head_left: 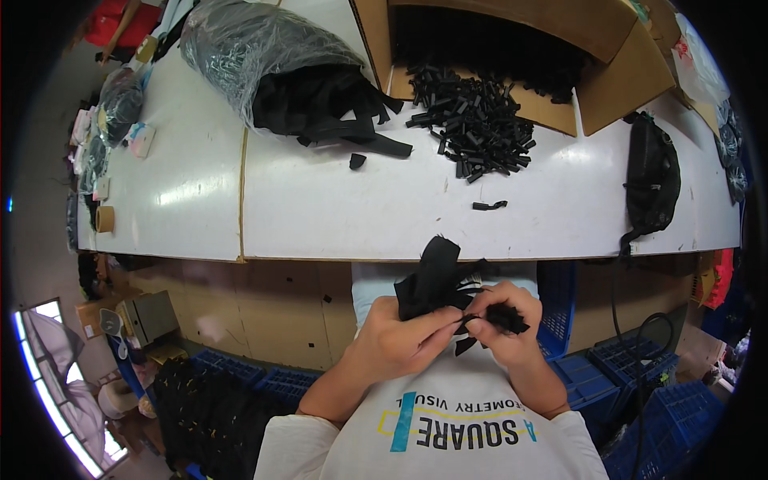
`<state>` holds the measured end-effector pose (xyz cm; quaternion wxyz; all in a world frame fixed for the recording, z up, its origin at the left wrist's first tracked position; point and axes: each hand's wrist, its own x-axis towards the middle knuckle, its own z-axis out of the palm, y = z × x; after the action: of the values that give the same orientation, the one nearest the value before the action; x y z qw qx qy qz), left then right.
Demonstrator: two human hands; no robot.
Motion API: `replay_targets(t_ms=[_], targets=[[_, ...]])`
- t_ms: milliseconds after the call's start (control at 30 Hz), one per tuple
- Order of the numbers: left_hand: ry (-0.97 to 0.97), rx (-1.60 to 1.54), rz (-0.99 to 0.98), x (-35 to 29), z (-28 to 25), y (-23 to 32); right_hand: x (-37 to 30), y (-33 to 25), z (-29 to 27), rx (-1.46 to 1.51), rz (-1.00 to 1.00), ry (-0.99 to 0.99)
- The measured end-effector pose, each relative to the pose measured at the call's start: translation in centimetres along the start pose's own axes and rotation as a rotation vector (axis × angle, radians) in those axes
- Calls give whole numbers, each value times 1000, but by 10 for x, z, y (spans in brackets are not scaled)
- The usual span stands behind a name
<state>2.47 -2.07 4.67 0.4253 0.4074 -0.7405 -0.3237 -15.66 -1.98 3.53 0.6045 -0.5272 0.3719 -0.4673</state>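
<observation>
Both hands are held close together in front of my shirt, just off the table's near edge. My left hand (404, 340) is closed, thumb and finger pinching a black fabric strip (436, 276) whose wide end sticks up past the fingers. My right hand (506, 324) is closed too, pinching the same black fabric where the hands meet; a dark bunched end (506, 318) shows beside its fingers. Whether a small part sits between the fingertips cannot be made out. On the table ahead lies a small black plastic piece (488, 206), apart from the pile (472, 120) of similar pieces.
A clear plastic bag (232, 60) spills black fabric strips (320, 104) at the far left. An open cardboard box (624, 80) stands behind the pile. A black pouch (652, 176) lies at the right and a tape roll (105, 218) at the left. Blue crates (584, 384) stand below.
</observation>
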Motion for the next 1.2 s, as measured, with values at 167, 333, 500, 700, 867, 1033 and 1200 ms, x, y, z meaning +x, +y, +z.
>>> replay_targets(t_ms=[167,333,500,700,867,1033,1200], targets=[[-4,-19,-131,3,-2,10,-1,6,0,42,-14,14],[-4,56,-43,-1,0,7,1,2,2,-49,-96,10],[41,83,6,3,2,8,3,-4,-1,-249,-181,-19],[-110,64,-110,-6,-2,10,2,-13,-3,-434,-181,-22],[-29,-17,-68,-4,2,7,3,-15,-4,-422,-217,-53],[17,-109,-63,-4,3,5,6,-18,-1,-410,-332,-70],[-71,-216,-164,-17,7,-3,7,-21,1,-438,-427,-102]])
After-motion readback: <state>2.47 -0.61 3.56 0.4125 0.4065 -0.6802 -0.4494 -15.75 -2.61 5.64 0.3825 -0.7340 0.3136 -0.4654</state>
